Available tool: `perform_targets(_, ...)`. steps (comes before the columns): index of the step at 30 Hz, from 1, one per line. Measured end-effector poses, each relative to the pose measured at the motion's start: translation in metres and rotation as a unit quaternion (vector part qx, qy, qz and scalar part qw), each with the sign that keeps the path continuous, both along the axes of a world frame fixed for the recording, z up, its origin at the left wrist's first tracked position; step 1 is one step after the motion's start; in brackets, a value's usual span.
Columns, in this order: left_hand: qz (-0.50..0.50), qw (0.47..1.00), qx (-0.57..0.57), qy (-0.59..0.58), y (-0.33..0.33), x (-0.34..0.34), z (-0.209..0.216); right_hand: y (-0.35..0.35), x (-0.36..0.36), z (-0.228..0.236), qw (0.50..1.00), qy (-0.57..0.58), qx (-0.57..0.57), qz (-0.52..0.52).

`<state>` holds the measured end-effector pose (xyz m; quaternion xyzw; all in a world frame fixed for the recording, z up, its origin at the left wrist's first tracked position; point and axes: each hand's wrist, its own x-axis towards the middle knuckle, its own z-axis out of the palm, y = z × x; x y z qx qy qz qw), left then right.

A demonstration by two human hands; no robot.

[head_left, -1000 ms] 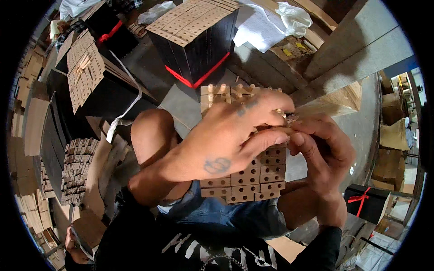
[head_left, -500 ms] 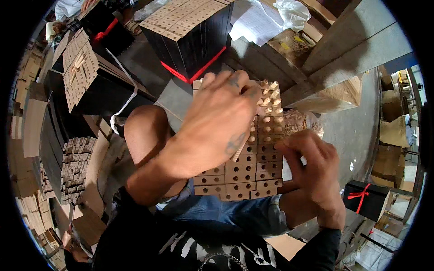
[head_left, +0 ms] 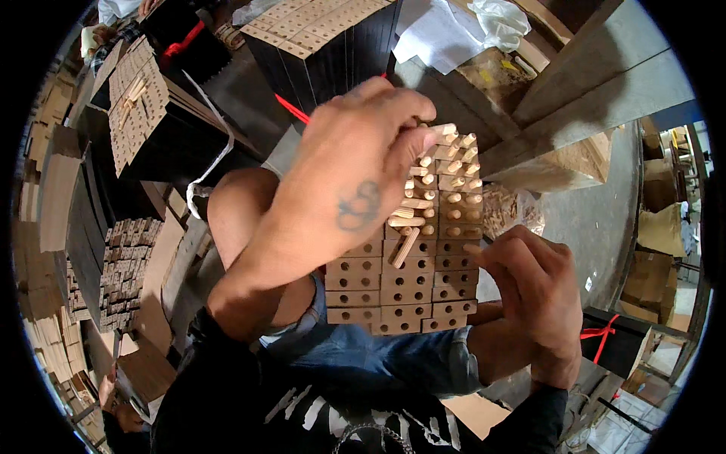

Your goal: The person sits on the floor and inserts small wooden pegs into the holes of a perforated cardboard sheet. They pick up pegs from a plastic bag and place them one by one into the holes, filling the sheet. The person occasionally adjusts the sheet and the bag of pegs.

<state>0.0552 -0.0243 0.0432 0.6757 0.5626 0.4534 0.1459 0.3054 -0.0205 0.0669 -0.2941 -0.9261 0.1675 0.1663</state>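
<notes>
- Head view, standing next to this person: the left hand [head_left: 344, 181] has its grip pinched shut on a wooden dowel [head_left: 441, 130], thumb and fingertips holding it at the top row of the block.
- A few loose dowels [head_left: 407, 240] are lying flat on the block face just under that hand, one of them at a slant.
- The right hand [head_left: 533, 291] isn't holding any dowel as far as I can see. Its grip is half curled, fingertips touching the right edge of the block, looks like it's just steadying the thing.
- The block itself is a stack of drilled wooden strips [head_left: 404, 287] propped on the person's lap, between bare knee and denim shorts. Upper rows already have pegs sticking out, lower rows are bare holes.
- So my guess: mid-way through pegging, filling holes row by row. Next move would call for lining the pinched dowel up with an open hole and pushing it straight in while the other hand keeps the stack from sliding.
- Further out: bundles of black panels [head_left: 333, 45] with drilled edges and red straps on the floor, a bag of more dowels [head_left: 510, 216] just right of the block, white plastic [head_left: 499, 23] up top.
</notes>
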Motion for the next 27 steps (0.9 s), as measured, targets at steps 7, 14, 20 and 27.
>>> perform_targets(7, -0.112, 0.973, -0.062, -0.192, -0.007, 0.002, 0.005, 0.002, -0.015, -0.001, 1.0, 0.004, -0.01, 0.012)
perform_targets(14, -0.125, 0.958, 0.001, -0.257, -0.007, -0.005, -0.001, -0.004, -0.021, -0.005, 0.999, 0.019, -0.029, -0.041)
perform_targets(20, -0.114, 0.948, 0.086, -0.284, -0.004, -0.005, -0.009, -0.002, -0.02, -0.007, 0.998, -0.048, -0.007, -0.037)
perform_targets(27, -0.184, 0.919, 0.021, -0.347, -0.009, -0.014, -0.007, -0.006, -0.019, -0.011, 0.986, 0.01, -0.119, -0.113)
